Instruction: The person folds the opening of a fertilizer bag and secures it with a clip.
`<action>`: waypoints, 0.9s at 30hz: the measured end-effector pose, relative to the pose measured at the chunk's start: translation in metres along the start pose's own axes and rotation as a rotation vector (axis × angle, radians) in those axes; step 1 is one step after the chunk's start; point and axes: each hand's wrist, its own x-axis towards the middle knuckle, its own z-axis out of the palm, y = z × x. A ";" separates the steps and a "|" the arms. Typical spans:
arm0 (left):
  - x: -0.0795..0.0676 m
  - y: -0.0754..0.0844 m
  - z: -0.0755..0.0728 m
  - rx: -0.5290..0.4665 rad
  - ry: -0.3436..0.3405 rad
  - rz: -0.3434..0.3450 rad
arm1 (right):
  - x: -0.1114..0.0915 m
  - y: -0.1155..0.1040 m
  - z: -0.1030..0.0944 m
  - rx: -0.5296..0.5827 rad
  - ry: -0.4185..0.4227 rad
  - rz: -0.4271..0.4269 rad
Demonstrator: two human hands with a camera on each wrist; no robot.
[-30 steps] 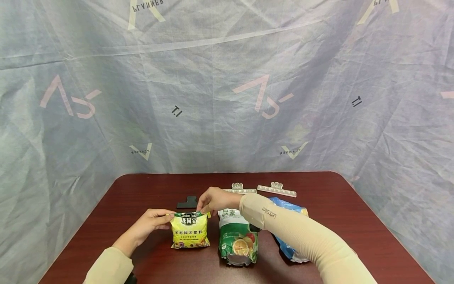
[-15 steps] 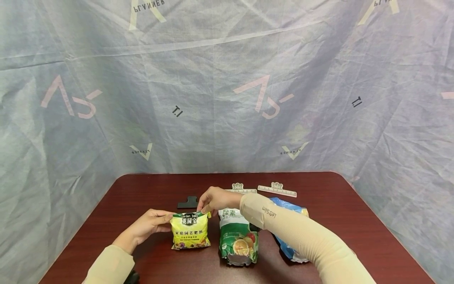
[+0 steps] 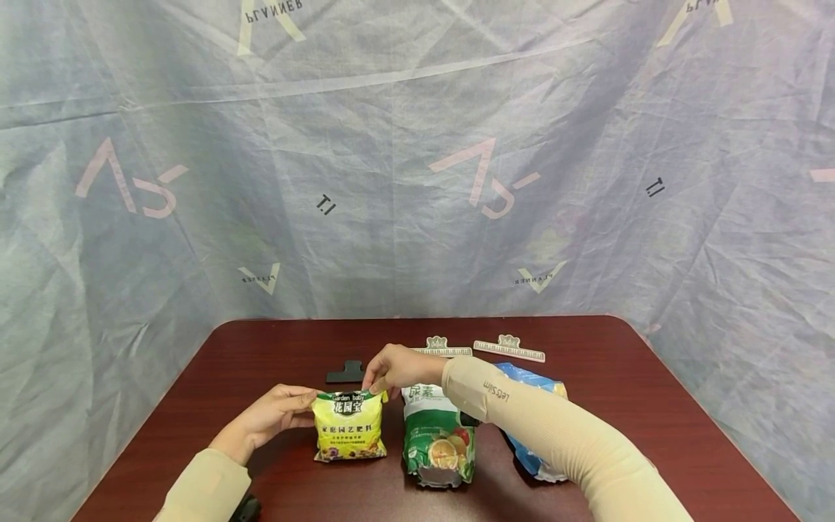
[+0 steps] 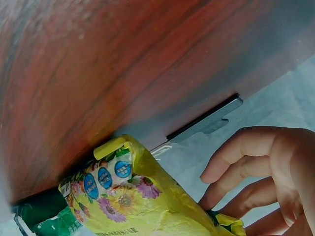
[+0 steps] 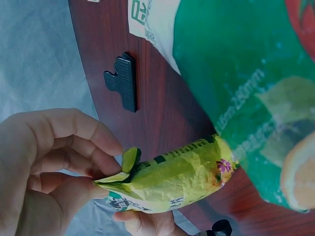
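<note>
Head: yellow fertilizer bag (image 3: 349,429) between left fingers (image 3: 298,392) and right fingers (image 3: 370,373), which pinch its top corners; blue bag (image 3: 522,375) right of both, partly behind sleeve (image 3: 554,431). Left wrist: yellow fertilizer bag, cropped below. Right wrist: green urea bag (image 5: 231,83), right of right fingers, cut off.

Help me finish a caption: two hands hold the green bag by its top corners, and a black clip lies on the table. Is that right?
Wrong bag: in the head view, the left hand and right hand hold the yellow bag by its top corners, not the green bag. The black clip does lie on the table.
</note>
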 end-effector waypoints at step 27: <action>0.002 0.001 -0.004 -0.005 -0.040 -0.041 | -0.002 -0.003 0.004 -0.036 -0.014 -0.006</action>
